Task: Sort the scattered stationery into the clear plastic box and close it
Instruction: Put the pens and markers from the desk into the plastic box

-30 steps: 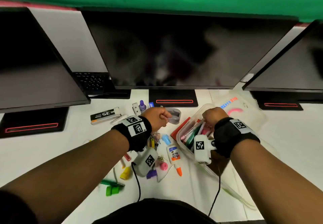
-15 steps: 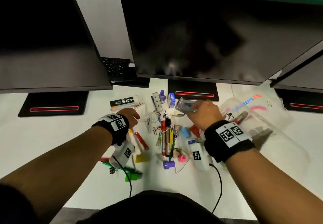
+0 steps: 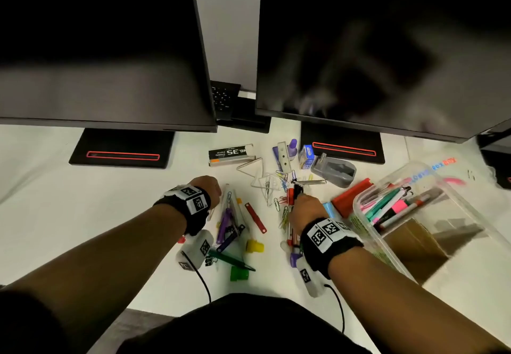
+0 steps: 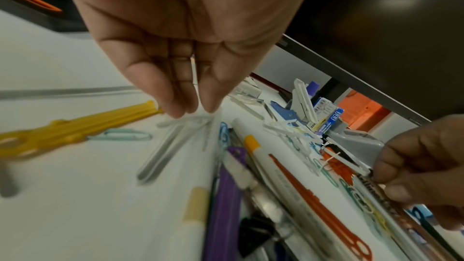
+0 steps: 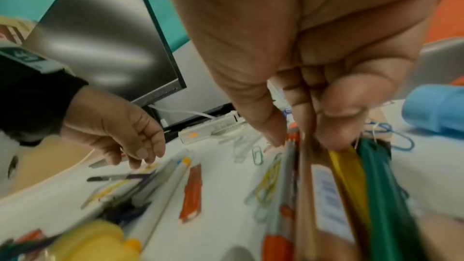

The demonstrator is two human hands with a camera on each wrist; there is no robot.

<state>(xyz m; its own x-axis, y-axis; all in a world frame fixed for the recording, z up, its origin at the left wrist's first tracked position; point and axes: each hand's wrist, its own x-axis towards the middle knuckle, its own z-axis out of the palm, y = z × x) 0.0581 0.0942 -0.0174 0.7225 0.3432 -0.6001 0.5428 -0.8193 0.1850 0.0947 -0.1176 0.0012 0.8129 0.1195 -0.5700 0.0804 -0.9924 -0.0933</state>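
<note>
The clear plastic box [image 3: 359, 215] lies at the right with several pens [image 3: 392, 204] inside it; its lid [image 3: 445, 165] stands up behind. Loose stationery covers the white table [image 3: 83, 193] between my hands. My right hand [image 3: 300, 197] is down on the middle pile. Its thumb and fingers [image 5: 334, 122] grip a bundle of pens and pencils [image 5: 346, 186]: orange, brown, yellow, green. My left hand [image 3: 214, 188] is at the top of a second pen pile [image 3: 229, 221]. Its fingertips [image 4: 175, 108] pinch the end of a thin clear strip [image 4: 173, 126] lying on the table.
Two dark monitors [image 3: 373, 49] on black stands [image 3: 121, 146] close off the back. A staple box [image 3: 231, 153], a grey dispenser [image 3: 334, 171], a small blue box [image 3: 307, 156] and paper clips [image 3: 279, 201] lie behind the hands. Yellow [image 3: 254, 246] and green caps [image 3: 239, 273] sit near the front edge.
The right hand left the grey dispenser on the table at the back and came down onto the pens. The left hand moved right from beside the staple box to the pen pile.
</note>
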